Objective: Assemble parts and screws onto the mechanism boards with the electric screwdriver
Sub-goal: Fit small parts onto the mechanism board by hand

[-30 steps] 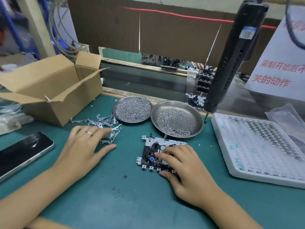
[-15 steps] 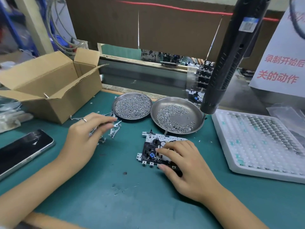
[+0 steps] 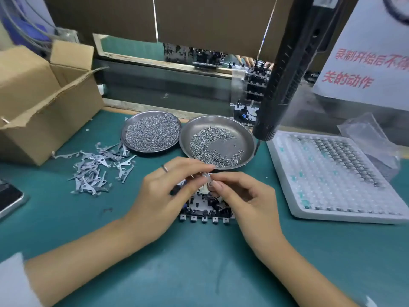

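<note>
A mechanism board [image 3: 205,212] lies on the green mat, mostly hidden under my hands. My left hand [image 3: 163,191] and my right hand [image 3: 241,196] meet just above it, and both pinch a small metal part [image 3: 204,175] between their fingertips. A heap of flat metal levers [image 3: 97,169] lies to the left. Two round steel dishes hold screws: a full one [image 3: 130,129] and a half-filled one [image 3: 247,138]. The black electric screwdriver [image 3: 285,69] hangs over the right dish, untouched.
An open cardboard box [image 3: 39,103] stands at the left. A phone [image 3: 8,199] lies at the left edge. A white foam tray [image 3: 332,180] with several small parts sits at the right. More boards [image 3: 245,109] are stacked behind the dishes.
My left hand left the lever pile and came right with a small part. My right hand lifted off the board and now pinches the part too.
</note>
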The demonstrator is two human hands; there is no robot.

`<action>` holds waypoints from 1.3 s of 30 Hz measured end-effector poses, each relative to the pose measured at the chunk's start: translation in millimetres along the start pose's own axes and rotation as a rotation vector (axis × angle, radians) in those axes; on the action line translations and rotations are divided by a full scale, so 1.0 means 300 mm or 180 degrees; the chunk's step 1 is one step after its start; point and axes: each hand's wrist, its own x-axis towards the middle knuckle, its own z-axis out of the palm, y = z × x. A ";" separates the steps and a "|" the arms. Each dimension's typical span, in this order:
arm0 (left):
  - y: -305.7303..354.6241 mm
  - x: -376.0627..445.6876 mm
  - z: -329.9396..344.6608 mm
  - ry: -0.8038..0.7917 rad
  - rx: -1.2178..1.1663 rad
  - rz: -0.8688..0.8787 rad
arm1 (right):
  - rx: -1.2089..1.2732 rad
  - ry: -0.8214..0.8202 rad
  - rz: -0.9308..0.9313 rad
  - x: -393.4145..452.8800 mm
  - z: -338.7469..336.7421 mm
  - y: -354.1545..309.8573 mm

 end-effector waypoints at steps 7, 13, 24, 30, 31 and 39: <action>-0.048 -0.008 -0.039 -0.0235 -0.0016 -0.0513 | -0.1376 -0.0136 -0.0435 0.015 -0.031 0.041; -0.067 -0.016 -0.046 -0.0550 -0.0115 -0.1041 | -0.1667 -0.0330 -0.0414 0.011 -0.036 0.054; -0.072 -0.010 -0.062 -0.0823 -0.0255 -0.1320 | -0.1802 -0.0631 -0.0778 -0.007 -0.042 0.050; -0.070 -0.003 -0.064 -0.0926 -0.0490 -0.1427 | -0.2053 -0.0843 -0.1021 -0.009 -0.043 0.045; -0.071 -0.003 -0.065 -0.0933 -0.0512 -0.1447 | -0.2066 -0.0882 -0.1029 -0.009 -0.045 0.045; -0.074 -0.006 -0.073 -0.0959 -0.0502 -0.1459 | -0.2357 -0.0943 -0.1293 -0.015 -0.052 0.055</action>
